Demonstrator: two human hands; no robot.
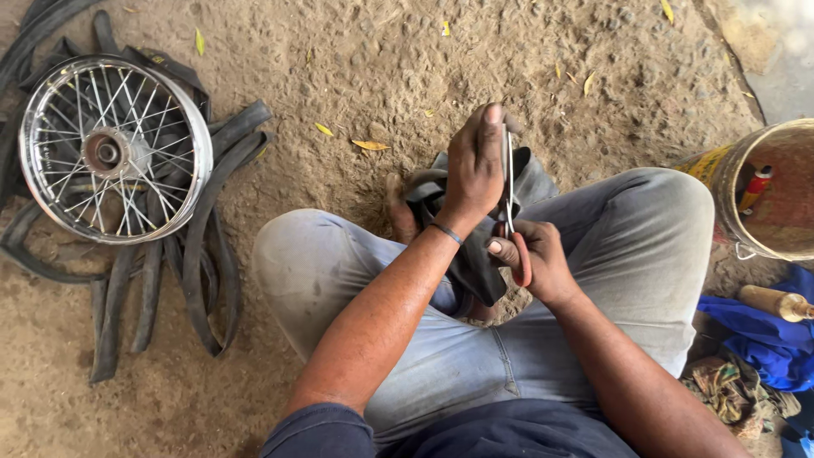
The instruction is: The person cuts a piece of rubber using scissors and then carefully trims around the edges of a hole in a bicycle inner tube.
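I sit cross-legged on a dirt floor in grey trousers. My left hand (476, 165) grips a piece of black rubber inner tube (471, 267) that drapes down between my knees. My right hand (532, 259) is closed on the red handles of a pair of scissors (508, 182), whose metal blades point up along the rubber beside my left fingers. My bare foot (398, 212) shows just left of the rubber.
A chrome spoked wheel rim (114, 148) lies at the left on a pile of black inner tubes (199, 246). At the right stand a round tin bucket (763, 191) with tools inside, a wooden-handled tool (773, 302) and blue cloth (763, 339).
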